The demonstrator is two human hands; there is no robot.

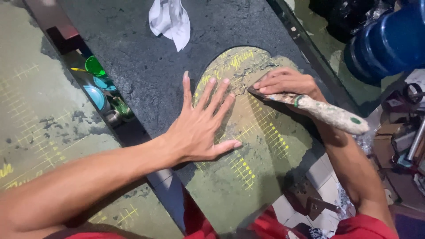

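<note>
My left hand [201, 126]: spread flat on the dark tabletop [146, 57]. Right hand [287, 84]: gripping a scraper [318, 108] at 2 o'clock. Grey coating [234, 194]: scraped centrally, patches remain at 12 and 6.

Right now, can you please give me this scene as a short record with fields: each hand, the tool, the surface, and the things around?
left hand: flat, fingers spread, pressing on the grey-green scraped patch
right hand: grips a scraper, fingers over the blade end
scraper: pale, paint-stained handle; blade at the cracked edge of the coating
surface: dark board, partly scraped, with yellow ruled marks
behind: crumpled white paper
left side: paint cans, green and blue, below the board
right side: blue drum
</note>
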